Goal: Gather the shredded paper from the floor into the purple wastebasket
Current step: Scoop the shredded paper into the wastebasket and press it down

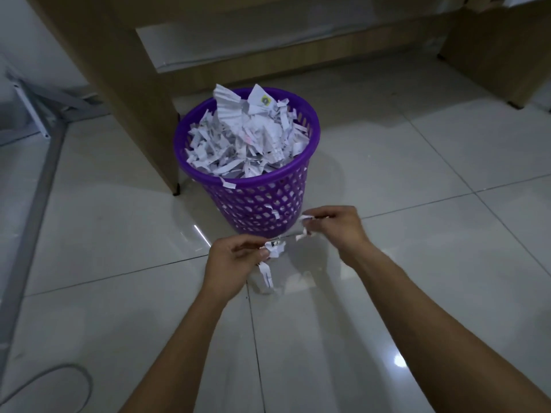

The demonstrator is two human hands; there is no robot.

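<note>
Brimming purple wastebasket (268, 201) heaped with shredded paper (244, 138); both hands' fingers (262, 253) pinching scraps (275, 248).

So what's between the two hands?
In the head view, only bare floor tile shows between the left hand and right hand; each pinches its own paper shreds.

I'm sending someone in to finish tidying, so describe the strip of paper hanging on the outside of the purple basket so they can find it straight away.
Start at the purple wastebasket on the tiled floor beside the wooden desk leg. It is heaped with shredded paper. On its near rim, a little left of centre, one short white strip droops over the purple band, outside the basket rather than in the heap.
</note>
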